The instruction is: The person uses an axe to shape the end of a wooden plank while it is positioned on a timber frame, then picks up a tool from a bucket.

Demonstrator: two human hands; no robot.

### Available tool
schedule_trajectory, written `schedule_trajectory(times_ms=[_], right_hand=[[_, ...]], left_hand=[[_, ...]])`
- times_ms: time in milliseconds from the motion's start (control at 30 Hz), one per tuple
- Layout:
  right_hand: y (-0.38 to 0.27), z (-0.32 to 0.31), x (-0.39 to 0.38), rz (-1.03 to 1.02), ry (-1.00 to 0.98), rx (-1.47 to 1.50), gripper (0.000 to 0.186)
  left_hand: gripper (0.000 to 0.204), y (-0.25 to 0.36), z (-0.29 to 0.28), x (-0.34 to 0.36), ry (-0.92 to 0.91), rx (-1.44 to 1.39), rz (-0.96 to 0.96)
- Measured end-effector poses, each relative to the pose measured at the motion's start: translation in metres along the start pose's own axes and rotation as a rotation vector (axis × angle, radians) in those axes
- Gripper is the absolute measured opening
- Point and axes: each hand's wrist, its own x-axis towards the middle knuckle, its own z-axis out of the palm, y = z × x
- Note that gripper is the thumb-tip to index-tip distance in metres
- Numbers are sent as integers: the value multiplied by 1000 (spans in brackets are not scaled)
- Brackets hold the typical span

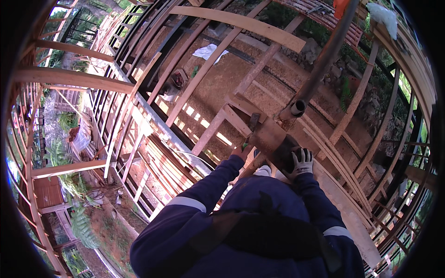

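My left hand (242,151) is closed round the green handle of what looks like a hammer (254,121), its dark head pointing away from me. Right below that head lies a short, wide brown wooden board (270,137), partly in shadow, in front of my body. Against the right side of this board rests my right hand (302,162), in a pale grey glove, fingers stretched out and apart. Timber framing (236,121) meets in a corner just beyond the tool.
A hollow round metal post (298,108) rises beyond the board. Long wooden beams (204,83) cross over the dirt ground below, with gaps between them. Stacked planks (169,162) lie to the left. One loose plank (241,25) spans the far beams.
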Motion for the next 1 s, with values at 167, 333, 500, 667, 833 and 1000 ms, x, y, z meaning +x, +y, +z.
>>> schedule_trajectory(times_ms=[167, 333, 500, 667, 833, 1000], right_hand=[[2, -6, 3, 41, -87, -6, 83], [5, -2, 1, 35, -85, 7, 83], [7, 8, 2, 37, -78, -2, 84], [-5, -5, 1, 38, -101, -7, 86], [-10, -9, -5, 0, 23, 9, 80], [-22, -23, -6, 29, 53, 76, 76]], left_hand=[[62, -19, 9, 18, -81, -27, -133], [47, -25, 3, 21, -106, -64, -113], [37, 51, -76, -20, -465, -591, -548], [45, 45, -88, -35, -442, -11, -151], [42, -3, -8, -22, -201, 318, 287], [47, 41, 0, -52, -234, 38, 238]])
